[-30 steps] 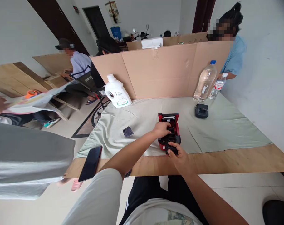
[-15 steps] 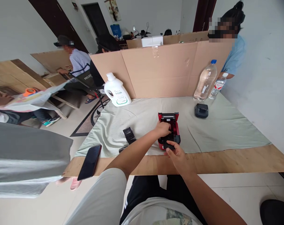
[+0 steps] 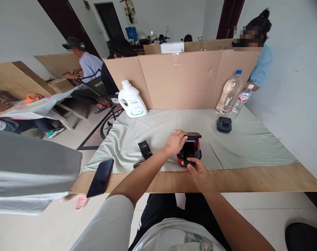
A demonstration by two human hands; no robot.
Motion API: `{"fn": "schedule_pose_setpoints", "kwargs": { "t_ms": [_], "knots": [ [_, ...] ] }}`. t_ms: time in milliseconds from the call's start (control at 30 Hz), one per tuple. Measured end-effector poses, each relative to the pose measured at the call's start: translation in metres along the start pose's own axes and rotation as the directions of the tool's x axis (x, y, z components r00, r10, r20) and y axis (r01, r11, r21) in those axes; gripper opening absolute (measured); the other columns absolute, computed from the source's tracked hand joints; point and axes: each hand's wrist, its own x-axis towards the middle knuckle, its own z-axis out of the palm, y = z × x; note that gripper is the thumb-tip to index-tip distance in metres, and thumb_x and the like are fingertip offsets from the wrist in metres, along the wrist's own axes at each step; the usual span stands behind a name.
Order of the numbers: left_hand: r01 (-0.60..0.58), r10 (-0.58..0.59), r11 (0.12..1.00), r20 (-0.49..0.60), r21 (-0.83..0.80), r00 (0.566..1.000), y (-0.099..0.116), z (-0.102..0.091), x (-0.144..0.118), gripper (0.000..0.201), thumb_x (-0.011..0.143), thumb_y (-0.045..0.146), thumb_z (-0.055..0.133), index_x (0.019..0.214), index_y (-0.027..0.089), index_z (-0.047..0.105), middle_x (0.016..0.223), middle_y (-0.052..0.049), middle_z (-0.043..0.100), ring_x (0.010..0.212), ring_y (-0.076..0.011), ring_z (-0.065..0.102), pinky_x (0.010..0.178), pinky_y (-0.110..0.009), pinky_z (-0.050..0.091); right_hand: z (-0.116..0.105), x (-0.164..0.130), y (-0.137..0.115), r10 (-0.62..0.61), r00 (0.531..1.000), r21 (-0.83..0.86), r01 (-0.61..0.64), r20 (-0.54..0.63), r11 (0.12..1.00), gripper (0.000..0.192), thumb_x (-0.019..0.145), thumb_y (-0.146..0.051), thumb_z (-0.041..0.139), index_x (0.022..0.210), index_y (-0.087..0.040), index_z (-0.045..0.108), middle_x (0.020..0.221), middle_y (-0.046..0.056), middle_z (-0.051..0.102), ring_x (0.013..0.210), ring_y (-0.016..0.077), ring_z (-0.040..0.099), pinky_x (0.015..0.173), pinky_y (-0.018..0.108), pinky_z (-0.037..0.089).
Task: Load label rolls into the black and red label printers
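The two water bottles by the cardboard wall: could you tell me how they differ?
The larger bottle has a blue cap and looks clear all over; the smaller bottle has a white cap and a red-and-white label. The larger bottle stands nearer the middle of the table, the smaller bottle beside it toward the wall on the right. Both are clear plastic, capped and upright.

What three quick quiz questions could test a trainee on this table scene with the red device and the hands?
1. True or false: the left hand rests on the lid of the red device.
2. Which lies nearest the table's front edge: A the white jug, B the phone, C the small black device?
3. What does the right hand touch?

Key: 1 true. 2 B. 3 The red device's front, at its black part.
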Motion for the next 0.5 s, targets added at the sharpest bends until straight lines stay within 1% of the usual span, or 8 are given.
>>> {"fn": "schedule_pose_setpoints", "kwargs": {
  "t_ms": [133,200,233,267,300,367,433,500],
  "knots": [
    [-0.038,0.037,0.999,0.042,0.018,0.998,0.010,0.007,-0.034,0.036,0.096,0.032,0.033,0.112,0.015,0.060,0.112,-0.010,0.059,0.107,-0.0222,0.050,0.098,-0.037,0.041,-0.005,0.001,0.002,-0.037,0.999,-0.077,0.037,0.005,0.996,0.043,0.079,-0.054,0.057,0.105,-0.021,0.059,0.085,0.004,0.067,0.074,0.0184,0.065,0.071,0.034,0.050],
    [-0.054,0.048,0.997,0.110,0.051,0.993,0.013,0.007,-0.045,0.036,0.094,0.035,0.039,0.117,0.014,0.057,0.117,-0.011,0.056,0.110,-0.0240,0.048,0.099,-0.039,0.040,-0.010,0.002,0.002,-0.094,0.996,-0.217,0.092,0.000,0.972,0.044,0.081,-0.053,0.055,0.112,-0.022,0.056,0.084,0.004,0.066,0.073,0.0189,0.064,0.070,0.035,0.050],
    [-0.072,0.062,0.995,0.147,0.065,0.987,0.014,0.007,-0.049,0.040,0.092,0.039,0.044,0.120,0.013,0.054,0.121,-0.012,0.054,0.112,-0.0252,0.047,0.099,-0.039,0.040,-0.012,0.003,0.001,-0.150,0.989,-0.331,0.137,-0.015,0.934,0.048,0.080,-0.053,0.056,0.118,-0.024,0.054,0.083,0.003,0.066,0.074,0.0202,0.063,0.070,0.037,0.050],
    [-0.096,0.081,0.992,0.182,0.076,0.980,0.014,0.007,-0.051,0.047,0.088,0.043,0.050,0.124,0.013,0.051,0.124,-0.013,0.052,0.115,-0.0265,0.045,0.100,-0.040,0.040,-0.016,0.005,0.000,-0.228,0.973,-0.465,0.190,-0.026,0.864,0.054,0.078,-0.053,0.059,0.124,-0.025,0.051,0.083,0.004,0.065,0.077,0.0222,0.061,0.072,0.039,0.049],
    [-0.122,0.101,0.989,0.214,0.089,0.972,0.014,0.006,-0.052,0.057,0.082,0.048,0.058,0.126,0.013,0.048,0.126,-0.013,0.050,0.117,-0.0281,0.044,0.100,-0.041,0.040,-0.019,0.007,-0.002,-0.319,0.948,-0.602,0.243,-0.020,0.761,0.062,0.076,-0.052,0.063,0.130,-0.026,0.048,0.085,0.005,0.063,0.082,0.0247,0.059,0.074,0.041,0.048],
    [-0.175,0.137,0.976,0.266,0.126,0.954,0.013,0.005,-0.051,0.076,0.069,0.051,0.071,0.129,0.013,0.044,0.128,-0.015,0.048,0.118,-0.0308,0.043,0.100,-0.042,0.040,-0.026,0.015,-0.005,-0.467,0.883,-0.812,0.309,0.050,0.496,0.076,0.072,-0.051,0.069,0.137,-0.024,0.042,0.091,0.009,0.060,0.089,0.0298,0.054,0.079,0.046,0.043],
    [-0.202,0.140,0.962,0.301,0.185,0.943,0.014,0.006,-0.048,0.080,0.062,0.042,0.078,0.128,0.014,0.043,0.125,-0.014,0.049,0.115,-0.0314,0.045,0.097,-0.041,0.042,-0.032,0.027,-0.008,-0.505,0.851,-0.909,0.315,0.143,0.274,0.078,0.070,-0.048,0.071,0.137,-0.020,0.042,0.095,0.014,0.057,0.091,0.0323,0.050,0.079,0.047,0.040],
    [-0.199,0.118,0.951,0.315,0.237,0.942,0.015,0.008,-0.047,0.075,0.063,0.031,0.078,0.127,0.016,0.043,0.121,-0.013,0.051,0.111,-0.0303,0.048,0.094,-0.041,0.043,-0.037,0.039,-0.011,-0.469,0.860,-0.946,0.294,0.200,0.136,0.072,0.071,-0.045,0.072,0.133,-0.017,0.048,0.093,0.015,0.055,0.089,0.0326,0.048,0.076,0.045,0.039]
  ]
}}
